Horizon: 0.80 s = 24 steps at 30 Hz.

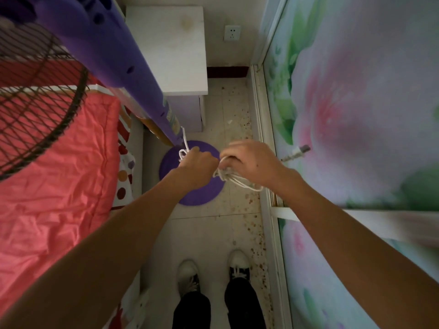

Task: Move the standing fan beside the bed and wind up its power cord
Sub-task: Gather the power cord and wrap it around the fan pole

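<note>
Two bare forearms reach out from the bottom corners, above a pair of white sneakers [213,273] planted on the speckled tile floor [209,233]. Far left lies the bed [54,181] under a rumpled coral-red cover, with the fan's dark wire grille [35,110] looming over it. The purple standing fan [133,77] has its column slanting down to a round purple base [190,198] on the floor, just beside the bed. The left hand [197,166] is clenched on the white power cord [184,143] close to where it leaves the column. The right hand [251,160] is closed around a bundle of cord loops that droop beneath it, and the plug [295,153] sticks out past it towards the flowered sliding door [356,115]. Behind stands a white nightstand [175,55], with a wall socket [232,32] to its right.
</note>
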Each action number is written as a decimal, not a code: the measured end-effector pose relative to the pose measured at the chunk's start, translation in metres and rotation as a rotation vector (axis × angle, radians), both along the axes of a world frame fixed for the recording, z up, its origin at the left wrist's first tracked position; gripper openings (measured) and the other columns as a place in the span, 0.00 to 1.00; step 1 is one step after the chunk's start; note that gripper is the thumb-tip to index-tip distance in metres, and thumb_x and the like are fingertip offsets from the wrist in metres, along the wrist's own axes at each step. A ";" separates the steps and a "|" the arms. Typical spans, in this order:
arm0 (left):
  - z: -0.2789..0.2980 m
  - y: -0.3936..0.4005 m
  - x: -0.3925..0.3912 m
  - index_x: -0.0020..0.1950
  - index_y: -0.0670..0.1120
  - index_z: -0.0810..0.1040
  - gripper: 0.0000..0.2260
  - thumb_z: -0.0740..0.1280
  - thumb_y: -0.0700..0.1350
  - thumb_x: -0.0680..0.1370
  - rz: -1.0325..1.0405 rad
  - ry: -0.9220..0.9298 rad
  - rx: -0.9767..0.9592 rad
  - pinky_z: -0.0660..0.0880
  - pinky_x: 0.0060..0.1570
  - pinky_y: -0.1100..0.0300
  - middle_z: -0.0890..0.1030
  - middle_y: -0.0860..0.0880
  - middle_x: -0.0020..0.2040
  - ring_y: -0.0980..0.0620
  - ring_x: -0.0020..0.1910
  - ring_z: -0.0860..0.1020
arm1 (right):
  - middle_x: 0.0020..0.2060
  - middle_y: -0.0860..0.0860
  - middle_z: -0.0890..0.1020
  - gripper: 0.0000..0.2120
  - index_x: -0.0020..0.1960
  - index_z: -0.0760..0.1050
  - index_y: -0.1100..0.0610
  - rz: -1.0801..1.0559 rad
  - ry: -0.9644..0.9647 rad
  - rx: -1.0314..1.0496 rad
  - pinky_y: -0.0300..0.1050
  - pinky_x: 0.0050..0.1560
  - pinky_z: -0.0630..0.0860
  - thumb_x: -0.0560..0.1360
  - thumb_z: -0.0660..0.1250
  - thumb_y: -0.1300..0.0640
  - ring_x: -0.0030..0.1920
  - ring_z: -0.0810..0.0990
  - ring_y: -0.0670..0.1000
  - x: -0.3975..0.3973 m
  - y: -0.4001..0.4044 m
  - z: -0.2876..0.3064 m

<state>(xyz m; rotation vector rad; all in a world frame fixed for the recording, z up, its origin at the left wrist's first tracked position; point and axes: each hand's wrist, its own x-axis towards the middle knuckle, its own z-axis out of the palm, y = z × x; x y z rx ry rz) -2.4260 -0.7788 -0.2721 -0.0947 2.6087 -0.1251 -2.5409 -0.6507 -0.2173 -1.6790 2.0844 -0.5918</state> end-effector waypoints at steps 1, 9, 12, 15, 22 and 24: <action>0.000 -0.004 -0.001 0.41 0.48 0.71 0.06 0.63 0.41 0.78 -0.033 0.033 0.043 0.69 0.50 0.53 0.83 0.46 0.46 0.45 0.47 0.81 | 0.34 0.44 0.78 0.06 0.40 0.83 0.51 -0.096 -0.111 0.027 0.40 0.34 0.71 0.74 0.72 0.50 0.33 0.76 0.46 -0.004 -0.007 -0.002; 0.009 -0.011 0.002 0.38 0.44 0.76 0.05 0.68 0.37 0.73 0.597 0.392 0.499 0.70 0.32 0.55 0.76 0.48 0.32 0.40 0.37 0.81 | 0.36 0.51 0.80 0.15 0.57 0.77 0.65 -0.444 -0.339 0.324 0.46 0.43 0.77 0.83 0.58 0.55 0.36 0.78 0.48 0.021 -0.013 -0.049; 0.012 -0.011 -0.012 0.45 0.43 0.79 0.03 0.68 0.38 0.73 0.670 0.185 0.260 0.72 0.36 0.54 0.82 0.42 0.45 0.40 0.45 0.82 | 0.39 0.56 0.79 0.10 0.60 0.71 0.63 -0.069 0.058 0.427 0.51 0.37 0.77 0.82 0.57 0.60 0.37 0.80 0.54 0.042 -0.003 -0.037; 0.012 -0.004 -0.024 0.51 0.44 0.80 0.07 0.68 0.37 0.74 0.609 0.047 0.180 0.70 0.40 0.55 0.83 0.43 0.53 0.41 0.53 0.82 | 0.39 0.53 0.74 0.11 0.58 0.73 0.63 0.048 0.201 0.408 0.48 0.35 0.71 0.77 0.62 0.64 0.36 0.77 0.55 0.047 0.003 -0.011; 0.009 -0.007 -0.013 0.48 0.44 0.78 0.03 0.65 0.42 0.78 0.093 0.047 0.142 0.71 0.41 0.54 0.82 0.44 0.49 0.42 0.47 0.81 | 0.36 0.42 0.79 0.08 0.45 0.83 0.45 -0.006 0.142 0.207 0.51 0.55 0.63 0.77 0.67 0.46 0.42 0.75 0.47 -0.031 -0.021 -0.003; 0.004 -0.011 -0.001 0.44 0.42 0.79 0.06 0.65 0.43 0.78 0.077 0.121 0.183 0.74 0.42 0.54 0.83 0.44 0.44 0.44 0.43 0.81 | 0.39 0.49 0.83 0.09 0.48 0.84 0.52 -0.160 -0.300 0.292 0.51 0.52 0.71 0.78 0.66 0.49 0.41 0.79 0.51 -0.033 -0.010 -0.026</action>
